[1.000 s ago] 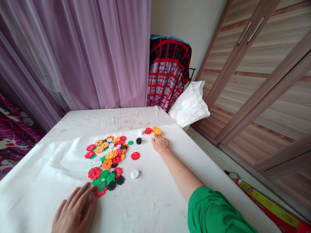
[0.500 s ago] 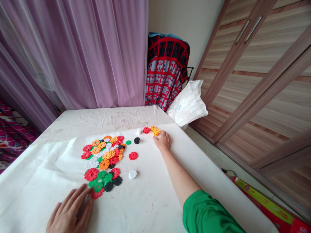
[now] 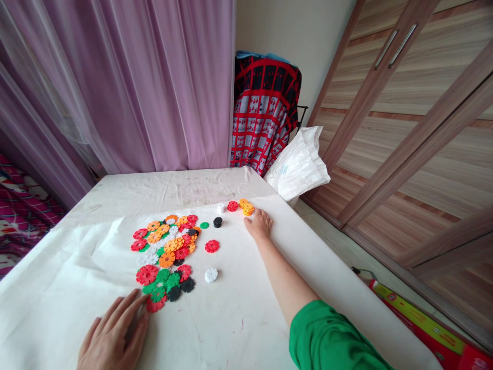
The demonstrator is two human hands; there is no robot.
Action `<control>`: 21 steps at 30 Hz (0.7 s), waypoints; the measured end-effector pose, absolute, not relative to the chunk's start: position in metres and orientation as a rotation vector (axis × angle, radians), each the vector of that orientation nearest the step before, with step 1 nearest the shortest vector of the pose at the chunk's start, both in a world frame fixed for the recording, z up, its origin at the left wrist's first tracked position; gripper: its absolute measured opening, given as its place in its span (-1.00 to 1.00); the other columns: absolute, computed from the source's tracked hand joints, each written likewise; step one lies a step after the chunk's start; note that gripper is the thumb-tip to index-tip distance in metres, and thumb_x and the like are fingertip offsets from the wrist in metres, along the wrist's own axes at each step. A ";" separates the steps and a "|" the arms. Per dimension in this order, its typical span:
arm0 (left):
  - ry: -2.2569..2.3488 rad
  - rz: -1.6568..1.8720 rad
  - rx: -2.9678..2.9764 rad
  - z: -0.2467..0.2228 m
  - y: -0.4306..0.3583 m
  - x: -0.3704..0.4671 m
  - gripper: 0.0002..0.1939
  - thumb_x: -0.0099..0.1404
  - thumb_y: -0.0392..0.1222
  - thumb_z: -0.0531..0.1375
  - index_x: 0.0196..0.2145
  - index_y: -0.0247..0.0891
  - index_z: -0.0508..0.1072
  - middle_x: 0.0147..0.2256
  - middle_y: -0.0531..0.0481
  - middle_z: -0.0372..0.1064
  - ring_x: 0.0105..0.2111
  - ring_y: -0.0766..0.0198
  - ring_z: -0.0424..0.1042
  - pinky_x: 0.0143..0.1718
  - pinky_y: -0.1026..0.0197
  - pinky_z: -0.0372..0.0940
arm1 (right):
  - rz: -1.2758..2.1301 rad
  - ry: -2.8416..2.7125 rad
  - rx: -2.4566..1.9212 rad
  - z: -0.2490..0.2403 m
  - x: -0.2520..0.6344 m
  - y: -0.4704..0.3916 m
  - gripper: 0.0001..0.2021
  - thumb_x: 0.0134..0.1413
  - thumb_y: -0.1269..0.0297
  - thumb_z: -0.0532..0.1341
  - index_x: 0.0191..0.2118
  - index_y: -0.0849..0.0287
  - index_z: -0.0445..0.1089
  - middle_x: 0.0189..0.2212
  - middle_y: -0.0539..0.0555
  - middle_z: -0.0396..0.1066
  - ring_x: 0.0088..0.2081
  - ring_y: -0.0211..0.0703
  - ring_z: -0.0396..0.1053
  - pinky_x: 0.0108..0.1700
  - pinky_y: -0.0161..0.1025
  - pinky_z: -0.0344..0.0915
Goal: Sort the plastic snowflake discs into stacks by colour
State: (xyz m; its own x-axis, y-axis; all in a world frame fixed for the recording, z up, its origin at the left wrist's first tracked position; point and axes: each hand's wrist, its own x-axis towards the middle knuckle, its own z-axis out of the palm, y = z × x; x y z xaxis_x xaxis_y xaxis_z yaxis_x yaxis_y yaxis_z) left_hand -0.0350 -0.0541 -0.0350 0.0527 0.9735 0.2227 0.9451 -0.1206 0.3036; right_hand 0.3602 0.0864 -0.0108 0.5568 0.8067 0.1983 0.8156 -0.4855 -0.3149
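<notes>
My left hand [image 3: 113,334] lies flat at the near left of the table, fingers stretched out. Its fingertips are beside a red notched plastic disc [image 3: 155,304] at the near end of a loose pile of discs. That pile mixes red, orange, white, green and black pieces, such as an orange disc [image 3: 167,259]. My right hand [image 3: 260,224] reaches to the far right, resting by the stacked orange discs [image 3: 246,207], thumb apart from the fingers. Its fingertips are partly hidden, and I see nothing held. Left of the orange stack are red discs [image 3: 232,206] and a small white stack [image 3: 221,208].
Between pile and right arm lie black discs [image 3: 217,222], a green disc [image 3: 204,225], a red disc [image 3: 212,246] and white discs [image 3: 211,275]. A white bag [image 3: 298,164] stands past the right table edge. Purple curtains [image 3: 173,92] and a wooden wardrobe [image 3: 404,128] surround the table.
Both hands hold nearly the same positions and the discs keep their arrangement. Only a very slight shift of the whole view shows.
</notes>
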 end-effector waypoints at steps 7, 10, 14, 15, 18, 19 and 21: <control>2.047 0.529 2.226 -0.036 -0.053 -0.036 -0.50 0.32 0.07 -0.08 0.04 -0.03 0.50 0.19 0.02 0.36 0.25 0.04 0.23 0.26 -0.14 0.09 | -0.024 -1.278 -2.419 -0.010 0.360 0.084 -0.56 0.14 0.18 0.18 0.11 0.23 0.32 0.09 0.28 0.36 0.12 0.07 0.28 0.06 -0.10 0.11; 2.019 0.492 2.248 -0.037 -0.050 -0.038 -0.53 0.32 0.04 -0.04 0.05 -0.02 0.49 0.21 0.03 0.34 0.26 0.04 0.22 0.24 -0.11 0.11 | 0.002 -1.287 -2.394 -0.010 0.358 0.076 -0.54 0.14 0.23 0.17 0.15 0.23 0.30 0.12 0.27 0.36 0.14 0.05 0.27 0.08 -0.13 0.11; 2.022 0.505 2.249 -0.032 -0.050 -0.034 -0.56 0.32 0.01 0.00 0.05 -0.03 0.50 0.19 0.01 0.36 0.25 0.06 0.23 0.23 -0.08 0.12 | 0.011 -1.363 -2.342 -0.011 0.353 0.055 -0.54 0.15 0.27 0.15 0.17 0.22 0.32 0.13 0.23 0.36 0.15 0.01 0.27 0.11 -0.16 0.11; 2.039 0.528 2.244 -0.030 -0.051 -0.032 -0.56 0.34 -0.01 -0.02 0.04 -0.05 0.50 0.19 -0.01 0.36 0.25 0.06 0.22 0.24 -0.08 0.10 | 0.011 -1.387 -2.327 -0.011 0.352 0.049 -0.56 0.15 0.29 0.14 0.16 0.21 0.34 0.14 0.22 0.36 0.15 0.00 0.27 0.12 -0.17 0.11; 2.047 0.544 2.236 -0.020 -0.056 -0.022 -0.53 0.38 -0.03 -0.10 0.05 -0.11 0.49 0.20 -0.06 0.36 0.24 0.05 0.23 0.25 -0.12 0.08 | 0.010 -1.466 -2.290 -0.014 0.349 0.027 -0.61 0.16 0.31 0.13 0.09 0.18 0.41 0.13 0.17 0.38 0.13 -0.03 0.29 0.13 -0.19 0.11; 2.042 0.527 2.232 -0.016 -0.059 -0.019 -0.51 0.40 -0.02 -0.12 0.06 -0.12 0.47 0.21 -0.06 0.34 0.25 0.03 0.22 0.25 -0.13 0.08 | 0.010 -1.497 -2.277 -0.015 0.349 0.019 -0.63 0.16 0.31 0.12 0.07 0.17 0.44 0.12 0.16 0.39 0.12 -0.04 0.30 0.14 -0.20 0.11; 2.027 0.481 2.239 -0.011 -0.064 -0.015 -0.49 0.42 -0.02 -0.15 0.09 -0.17 0.45 0.22 -0.08 0.33 0.26 0.02 0.20 0.26 -0.13 0.07 | 0.005 -1.558 -2.248 -0.017 0.347 0.004 -0.66 0.18 0.32 0.12 0.03 0.16 0.47 0.09 0.13 0.42 0.11 -0.07 0.31 0.14 -0.22 0.11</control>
State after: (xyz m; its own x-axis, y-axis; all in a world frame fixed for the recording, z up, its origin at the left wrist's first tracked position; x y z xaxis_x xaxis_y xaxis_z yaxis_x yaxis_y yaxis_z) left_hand -0.0146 -0.0636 -0.0108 0.0737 0.9818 0.1749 0.9557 -0.1197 0.2689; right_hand 0.3470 0.0039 -0.0173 0.3776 0.8989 0.2223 0.8975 -0.2961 -0.3269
